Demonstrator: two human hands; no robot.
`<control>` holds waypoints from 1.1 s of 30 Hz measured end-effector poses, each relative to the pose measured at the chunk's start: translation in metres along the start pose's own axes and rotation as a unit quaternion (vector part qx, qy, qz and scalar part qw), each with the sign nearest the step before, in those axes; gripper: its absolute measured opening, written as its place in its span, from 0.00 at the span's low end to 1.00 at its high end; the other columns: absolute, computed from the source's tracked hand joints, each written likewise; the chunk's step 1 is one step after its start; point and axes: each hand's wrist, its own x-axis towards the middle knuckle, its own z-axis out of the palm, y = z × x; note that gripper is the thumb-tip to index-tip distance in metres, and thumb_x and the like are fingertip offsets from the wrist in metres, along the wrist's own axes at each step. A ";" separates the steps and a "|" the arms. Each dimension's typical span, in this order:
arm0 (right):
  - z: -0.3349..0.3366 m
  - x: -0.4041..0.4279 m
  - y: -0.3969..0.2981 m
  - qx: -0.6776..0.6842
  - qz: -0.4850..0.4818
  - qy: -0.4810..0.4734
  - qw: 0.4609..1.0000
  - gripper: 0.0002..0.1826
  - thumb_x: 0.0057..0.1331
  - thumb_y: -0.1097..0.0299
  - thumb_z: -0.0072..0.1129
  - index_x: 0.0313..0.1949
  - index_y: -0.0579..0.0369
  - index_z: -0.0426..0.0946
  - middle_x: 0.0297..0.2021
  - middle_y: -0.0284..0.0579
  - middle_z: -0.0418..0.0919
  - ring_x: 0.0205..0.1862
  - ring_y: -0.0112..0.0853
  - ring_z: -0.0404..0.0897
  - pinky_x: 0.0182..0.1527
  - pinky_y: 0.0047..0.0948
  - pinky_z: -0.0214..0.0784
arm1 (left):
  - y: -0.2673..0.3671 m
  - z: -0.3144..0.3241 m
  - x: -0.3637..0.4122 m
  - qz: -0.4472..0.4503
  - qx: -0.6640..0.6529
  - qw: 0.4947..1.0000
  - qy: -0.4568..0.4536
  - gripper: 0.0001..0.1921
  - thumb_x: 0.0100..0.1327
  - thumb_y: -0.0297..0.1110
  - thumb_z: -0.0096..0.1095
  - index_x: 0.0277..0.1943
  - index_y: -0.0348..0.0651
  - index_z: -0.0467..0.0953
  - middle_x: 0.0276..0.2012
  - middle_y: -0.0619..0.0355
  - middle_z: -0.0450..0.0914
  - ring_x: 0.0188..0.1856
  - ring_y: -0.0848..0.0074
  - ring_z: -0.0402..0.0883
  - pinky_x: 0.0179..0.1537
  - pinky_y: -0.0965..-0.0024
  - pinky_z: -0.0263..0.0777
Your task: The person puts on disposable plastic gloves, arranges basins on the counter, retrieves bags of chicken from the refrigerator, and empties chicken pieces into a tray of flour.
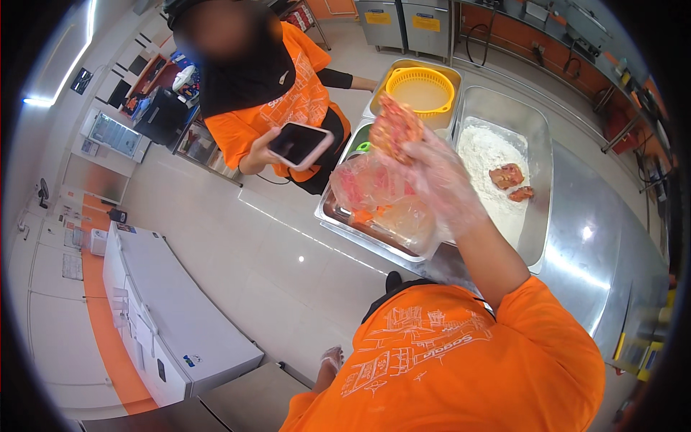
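Note:
My right hand (434,173), in a clear plastic glove, grips a piece of raw marinated meat (397,129) and holds it up above the steel pans. Beneath it, a clear plastic bag (372,183) with reddish contents lies in the near-left steel pan (397,252). To the right, a deep steel pan (534,232) contains white flour (483,143). Two more meat pieces, a larger one (506,176) and a smaller one (521,194), rest on the flour. My left hand (333,357), also gloved, hangs low by my side, away from the pans; its fingers are too small to read.
A yellow colander (420,89) sits in the far-left pan of cloudy liquid. Across from me, a co-worker (280,102) in an orange shirt holds a smartphone (300,143). A steel worktop (583,216) extends right. A white chest freezer (178,302) stands at left.

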 end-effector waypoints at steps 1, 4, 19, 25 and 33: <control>0.009 0.008 0.003 -0.020 -0.017 0.001 1.000 0.30 0.69 0.81 0.45 0.70 0.62 0.52 0.63 0.52 0.64 0.63 0.40 0.70 0.64 0.39 0.70 | -0.002 -0.005 -0.002 0.000 0.000 1.000 0.000 0.21 0.70 0.45 0.54 0.59 0.40 0.70 0.53 0.56 0.78 0.48 0.69 0.77 0.48 0.62 0.70; 0.023 0.022 0.013 -0.016 -0.030 0.015 0.999 0.28 0.71 0.79 0.44 0.69 0.63 0.53 0.61 0.53 0.65 0.61 0.38 0.72 0.63 0.36 0.71 | 0.018 -0.002 -0.020 0.011 0.024 1.000 -0.004 0.21 0.70 0.45 0.53 0.58 0.40 0.70 0.52 0.56 0.79 0.47 0.69 0.77 0.47 0.62 0.70; 0.037 0.008 -0.002 0.046 0.020 -0.007 0.999 0.26 0.73 0.78 0.41 0.68 0.67 0.52 0.61 0.56 0.64 0.62 0.40 0.71 0.63 0.36 0.72 | -0.004 0.005 -0.002 0.005 0.007 1.000 -0.017 0.21 0.71 0.46 0.51 0.60 0.43 0.70 0.54 0.57 0.78 0.47 0.68 0.76 0.47 0.60 0.70; 0.031 0.000 0.000 0.043 0.035 -0.011 0.998 0.27 0.73 0.76 0.43 0.69 0.66 0.51 0.63 0.54 0.63 0.63 0.40 0.70 0.66 0.37 0.68 | 0.011 0.005 -0.004 0.018 0.034 0.999 -0.036 0.20 0.70 0.45 0.52 0.58 0.43 0.72 0.52 0.57 0.79 0.46 0.68 0.76 0.45 0.60 0.70; -0.011 -0.042 -0.003 0.006 0.035 0.076 0.996 0.26 0.72 0.73 0.46 0.67 0.68 0.56 0.62 0.54 0.67 0.63 0.40 0.71 0.65 0.40 0.69 | 0.022 0.001 -0.041 0.032 0.128 0.991 -0.016 0.20 0.69 0.44 0.55 0.58 0.41 0.73 0.50 0.57 0.79 0.45 0.70 0.76 0.44 0.63 0.70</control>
